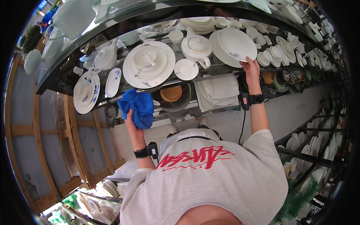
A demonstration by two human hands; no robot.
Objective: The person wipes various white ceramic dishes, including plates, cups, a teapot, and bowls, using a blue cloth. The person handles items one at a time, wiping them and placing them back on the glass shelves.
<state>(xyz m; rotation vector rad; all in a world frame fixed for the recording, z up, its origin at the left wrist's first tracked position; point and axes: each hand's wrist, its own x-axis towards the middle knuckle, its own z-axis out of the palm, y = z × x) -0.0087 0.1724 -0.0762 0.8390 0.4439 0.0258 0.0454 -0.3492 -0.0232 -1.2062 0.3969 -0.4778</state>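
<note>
A crumpled blue cloth (140, 104) is bunched in my left hand (134, 123), in front of the shelf's edge. My right hand (251, 69) grips the near rim of a white plate (237, 42) with a faint grey pattern. That plate overlaps a larger white plate (220, 57) on the glass shelf; whether the two touch is hard to tell. Left of them stands a lidded white teapot (196, 46). A small white saucer (186, 69) lies before it. Further left, a large white plate (130, 70) bears stacked smaller plates, a bowl and a spoon (148, 59).
At the shelf's left end are a blue-patterned plate set (95, 98), an oblong dish (113, 83) and another teapot (105, 58). Below sit a dark basin (182, 102) and stacked white sheets (218, 90). A dark upper shelf edge (157, 15) overhangs. Behind me stand racks of plates (305, 153).
</note>
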